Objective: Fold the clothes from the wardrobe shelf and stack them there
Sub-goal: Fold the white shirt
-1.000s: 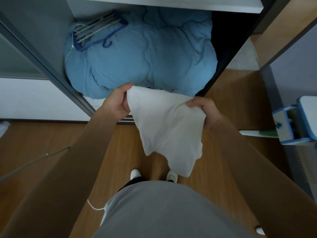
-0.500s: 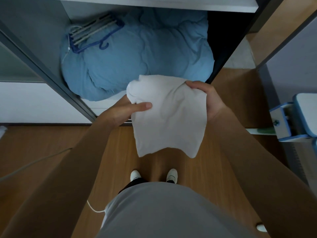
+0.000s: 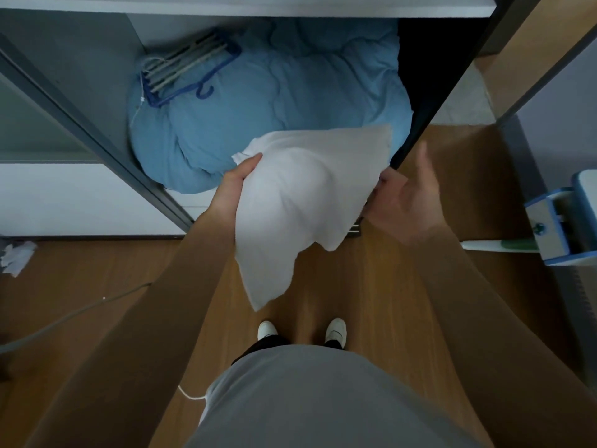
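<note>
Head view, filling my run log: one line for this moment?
white garment: aloft | left hand: grips it | right hand: open beside it | blue quilt: in wardrobe

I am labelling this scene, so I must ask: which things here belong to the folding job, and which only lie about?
Job: white cloth; shelf.
Lying about: blue duvet; hangers; mop; cable; white scraps.

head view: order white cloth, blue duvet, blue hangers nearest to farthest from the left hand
1. white cloth, gripped in the left hand itself
2. blue duvet, just beyond, in the wardrobe
3. blue hangers, back left on the duvet
</note>
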`<state>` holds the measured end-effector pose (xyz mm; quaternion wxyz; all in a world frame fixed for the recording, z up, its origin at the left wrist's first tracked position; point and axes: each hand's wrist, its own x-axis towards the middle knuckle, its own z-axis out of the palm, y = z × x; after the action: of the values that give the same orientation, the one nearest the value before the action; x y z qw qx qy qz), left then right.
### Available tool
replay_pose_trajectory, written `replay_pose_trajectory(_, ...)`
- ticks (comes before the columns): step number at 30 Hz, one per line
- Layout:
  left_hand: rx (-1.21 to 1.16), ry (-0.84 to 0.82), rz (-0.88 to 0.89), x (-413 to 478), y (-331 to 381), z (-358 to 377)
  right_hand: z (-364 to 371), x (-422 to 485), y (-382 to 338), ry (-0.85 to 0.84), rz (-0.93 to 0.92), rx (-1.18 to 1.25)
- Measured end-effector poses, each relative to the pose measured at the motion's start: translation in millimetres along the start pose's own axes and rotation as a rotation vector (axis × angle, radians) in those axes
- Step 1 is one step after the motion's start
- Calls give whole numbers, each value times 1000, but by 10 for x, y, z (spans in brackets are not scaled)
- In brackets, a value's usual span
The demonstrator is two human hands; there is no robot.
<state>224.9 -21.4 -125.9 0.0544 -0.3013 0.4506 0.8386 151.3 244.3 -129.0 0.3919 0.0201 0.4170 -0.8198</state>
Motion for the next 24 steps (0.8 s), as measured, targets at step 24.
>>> replay_pose_trajectory(24,454,56,-128,208,-524,-1345,78,501,871,516,259,-650)
